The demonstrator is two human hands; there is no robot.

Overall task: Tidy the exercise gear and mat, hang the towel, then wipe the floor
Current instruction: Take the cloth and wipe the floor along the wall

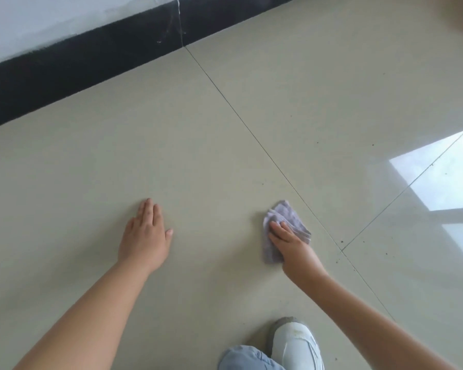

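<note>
A small grey-purple cloth (284, 213) lies crumpled on the glossy beige tiled floor (225, 145). My right hand (292, 244) lies on top of the cloth with its fingers flat, pressing it onto the floor. My left hand (145, 236) rests palm down on the bare tile to the left, fingers straight, holding nothing. No mat, towel or exercise gear is in view.
A black skirting board (72, 65) runs along the white wall at the top left. My white shoe (297, 343) and a trouser knee (249, 359) sit at the bottom. Dark specks of dirt (341, 241) dot the tile joint right of the cloth. A window reflection (439, 177) shines at right.
</note>
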